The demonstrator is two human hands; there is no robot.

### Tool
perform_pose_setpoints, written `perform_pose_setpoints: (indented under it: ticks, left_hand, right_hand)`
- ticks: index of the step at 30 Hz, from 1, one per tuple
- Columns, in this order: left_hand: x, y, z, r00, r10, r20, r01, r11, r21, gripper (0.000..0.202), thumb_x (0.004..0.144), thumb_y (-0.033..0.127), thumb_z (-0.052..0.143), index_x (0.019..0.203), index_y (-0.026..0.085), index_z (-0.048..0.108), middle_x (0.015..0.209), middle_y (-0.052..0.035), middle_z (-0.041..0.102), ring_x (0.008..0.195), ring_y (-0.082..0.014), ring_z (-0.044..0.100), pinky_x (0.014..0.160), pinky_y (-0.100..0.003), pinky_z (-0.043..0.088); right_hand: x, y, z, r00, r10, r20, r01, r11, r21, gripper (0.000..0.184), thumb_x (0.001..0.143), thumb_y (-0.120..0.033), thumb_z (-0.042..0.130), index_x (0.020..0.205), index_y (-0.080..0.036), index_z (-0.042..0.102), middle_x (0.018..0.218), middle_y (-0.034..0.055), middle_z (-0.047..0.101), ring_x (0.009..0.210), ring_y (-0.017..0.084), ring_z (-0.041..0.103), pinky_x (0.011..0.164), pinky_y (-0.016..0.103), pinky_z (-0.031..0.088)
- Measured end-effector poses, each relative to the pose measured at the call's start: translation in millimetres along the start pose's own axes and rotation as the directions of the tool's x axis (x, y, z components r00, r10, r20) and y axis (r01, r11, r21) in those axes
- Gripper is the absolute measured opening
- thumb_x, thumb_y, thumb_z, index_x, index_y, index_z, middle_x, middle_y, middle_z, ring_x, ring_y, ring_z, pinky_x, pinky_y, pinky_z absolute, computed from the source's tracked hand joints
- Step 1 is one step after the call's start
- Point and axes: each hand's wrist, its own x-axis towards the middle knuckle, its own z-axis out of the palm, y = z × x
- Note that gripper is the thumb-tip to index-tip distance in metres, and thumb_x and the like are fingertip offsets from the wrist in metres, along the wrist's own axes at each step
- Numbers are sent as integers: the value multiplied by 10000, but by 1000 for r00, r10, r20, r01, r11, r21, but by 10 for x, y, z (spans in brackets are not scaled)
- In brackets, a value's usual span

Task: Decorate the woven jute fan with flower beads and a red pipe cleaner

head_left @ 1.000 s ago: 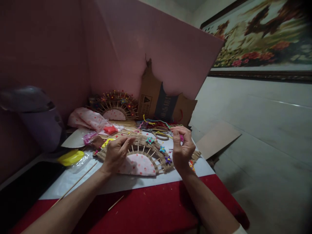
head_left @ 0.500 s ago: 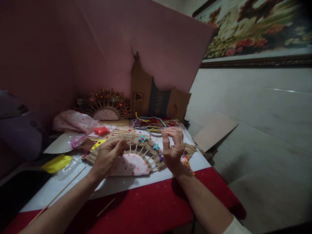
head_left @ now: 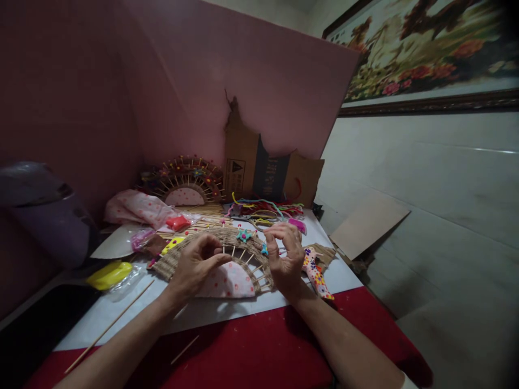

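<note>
A half-round woven fan [head_left: 227, 236] of twine and thin sticks, with a pink dotted half-circle at its base, lies before me. Clay flowers, one of them teal [head_left: 244, 235], and small coloured beads decorate its rim. Over the fan's left part, my left hand [head_left: 197, 266] is open, thumb and forefinger apart with nothing visible between them. My right hand [head_left: 286, 256] is held above the fan's right end, thumb and forefinger closed together at the tips. Whatever may be in that pinch is too small to make out.
A finished-looking fan [head_left: 185, 195] stands behind, beside torn cardboard [head_left: 247, 162]. Scissors [head_left: 263, 220] lie near coloured cords [head_left: 279, 207]. Yellow clay [head_left: 109, 275] in plastic and a long stick [head_left: 111, 327] are at left. A dotted fabric piece [head_left: 318, 275] lies right.
My left hand's thumb and fingers have parted from a closed pinch. My right hand stays pinched over the fan's right end. The view has shifted slightly, moving the scene right and down.
</note>
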Motion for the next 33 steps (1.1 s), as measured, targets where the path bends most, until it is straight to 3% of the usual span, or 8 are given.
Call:
perform_pose_setpoints:
  ticks: [4,10,15,19,23,26,29,33]
  left_hand:
    - [-9,-9,-51,1000,-8,21,7,999,42,289,762,404,581,636,147,622,491,40,456,465,-79,404,449,-200,331]
    - [88,49,-175,952,72,-298,-90,995,-46,314,663,330,702,917,157,634,823,-23,621,751,-138,566,670,-234,451]
    - [125,107,-262,902,68,-427,-91,995,-34,254,642,346,724,714,146,584,625,31,528,571,-84,470,512,-188,369]
    - [94,120,-256,958,-21,-286,-11,994,-108,343,782,462,556,723,135,636,474,59,384,436,-60,329,410,-194,257]
    - [56,100,-142,992,-21,-124,8,994,-105,277,681,329,683,900,163,654,679,3,569,603,-102,497,527,-208,396]
    - [-6,66,-11,999,-29,-13,27,991,-131,236,623,284,717,808,169,626,660,18,556,610,-108,503,549,-219,413]
    - [-117,71,105,996,-11,90,14,999,-33,186,712,322,645,644,162,580,562,40,501,533,-87,452,498,-203,373]
    - [-297,194,225,978,50,204,-72,992,101,228,846,326,498,772,174,651,603,7,602,544,-108,530,548,-232,436]
  right_hand:
    - [-39,4,31,1000,-9,13,9,1000,23,86,806,-121,538,797,-200,571,815,27,630,883,192,554,851,411,416]
    - [-52,-6,41,1000,-5,28,4,999,38,84,794,-117,547,789,-194,581,809,25,631,892,190,556,847,401,418]
    - [-70,-6,39,999,-11,42,10,999,42,88,795,-115,543,793,-194,581,815,29,635,901,194,551,841,407,418]
    - [-67,-24,41,999,-14,45,12,999,43,88,798,-122,536,784,-198,579,811,30,636,887,199,555,830,414,422]
    - [-57,-80,46,998,-28,55,25,998,61,94,800,-116,532,781,-198,575,793,29,630,868,195,555,824,415,426]
    - [-78,-131,35,986,-78,146,61,991,118,108,797,-108,538,815,-205,585,804,29,630,880,195,554,838,420,429]
    - [-125,-181,2,957,-176,228,126,968,219,153,813,-115,509,894,-219,586,857,29,641,916,198,559,862,431,428]
    - [-168,-265,-31,972,-128,195,61,946,319,265,919,-287,345,1039,-227,573,1026,73,613,1036,229,537,916,487,399]
